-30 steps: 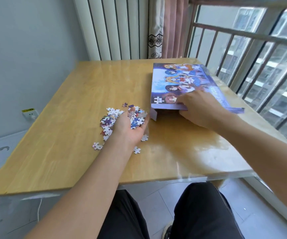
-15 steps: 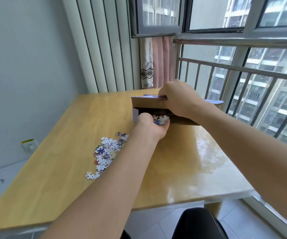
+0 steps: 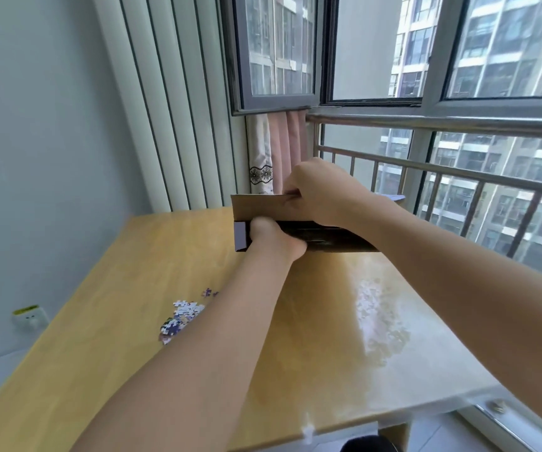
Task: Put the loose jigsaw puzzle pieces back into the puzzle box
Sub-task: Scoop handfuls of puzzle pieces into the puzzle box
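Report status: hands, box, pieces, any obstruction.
Right hand grips box flap. Left hand reaches into its opening. Loose pieces on table. No obstruction.

I see a wooden table (image 3: 106,321) with a pale, glossy top that catches the window light along its right side. On it, toward the left edge and about halfway between the near and far edges, lies a small heap of loose puzzle pieces (image 3: 181,316), white and purple, with a couple of strays just beyond it toward the far edge. My forearm covers part of the heap, so I can't tell how far it spreads to the right.
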Action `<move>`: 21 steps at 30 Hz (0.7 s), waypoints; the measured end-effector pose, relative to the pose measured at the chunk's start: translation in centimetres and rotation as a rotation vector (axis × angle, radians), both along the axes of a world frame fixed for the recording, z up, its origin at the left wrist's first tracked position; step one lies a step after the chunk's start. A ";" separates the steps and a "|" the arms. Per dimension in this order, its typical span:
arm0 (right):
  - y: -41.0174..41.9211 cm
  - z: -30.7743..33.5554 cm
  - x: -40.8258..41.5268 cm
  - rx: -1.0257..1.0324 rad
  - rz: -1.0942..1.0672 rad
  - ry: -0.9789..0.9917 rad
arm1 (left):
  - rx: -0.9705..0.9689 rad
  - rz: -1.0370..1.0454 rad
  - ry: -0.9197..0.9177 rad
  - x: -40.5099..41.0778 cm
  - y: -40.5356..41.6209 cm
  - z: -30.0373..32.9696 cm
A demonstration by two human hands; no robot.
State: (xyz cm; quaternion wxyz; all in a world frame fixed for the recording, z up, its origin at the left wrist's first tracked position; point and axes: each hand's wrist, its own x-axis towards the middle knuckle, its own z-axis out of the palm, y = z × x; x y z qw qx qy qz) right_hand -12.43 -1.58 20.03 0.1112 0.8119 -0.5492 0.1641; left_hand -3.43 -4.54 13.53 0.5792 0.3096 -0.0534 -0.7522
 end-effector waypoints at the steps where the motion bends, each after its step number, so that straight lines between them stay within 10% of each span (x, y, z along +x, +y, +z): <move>1: 0.0 -0.2 -0.1 0.006 0.005 0.005 | -0.014 -0.002 -0.007 0.3 0.2 -0.4; 13: -0.9 -10.7 0.4 0.179 -0.056 0.213 | 0.039 -0.134 -0.259 10.6 6.0 -7.9; 21: 3.3 -14.3 6.6 0.360 0.248 -0.106 | 0.030 0.025 -0.219 16.2 7.8 -11.6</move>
